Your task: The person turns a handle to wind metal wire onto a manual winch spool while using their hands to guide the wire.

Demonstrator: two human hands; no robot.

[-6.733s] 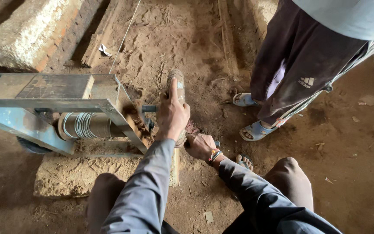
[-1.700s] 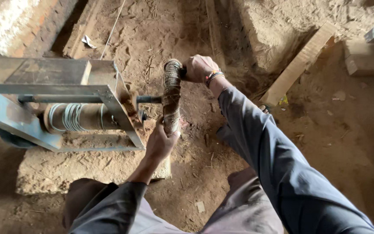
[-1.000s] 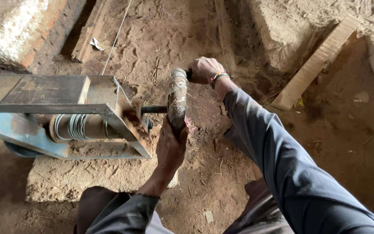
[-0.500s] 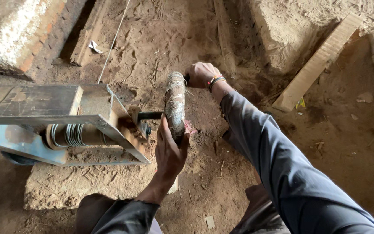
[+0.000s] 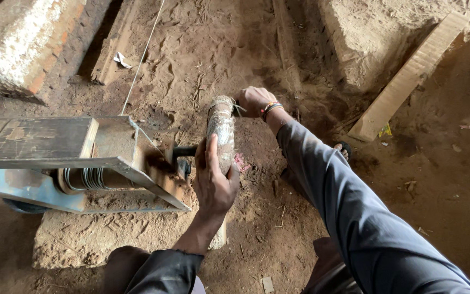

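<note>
At far left a metal frame [image 5: 55,158] sits on the dirt, wire coil [image 5: 85,178] wound on its axle. Just right of it our left hand [image 5: 213,182] wraps the near rim of the wheel [image 5: 221,130], fingers curled on it. Our right hand [image 5: 254,100] grips the far rim, fingers closed.
</note>
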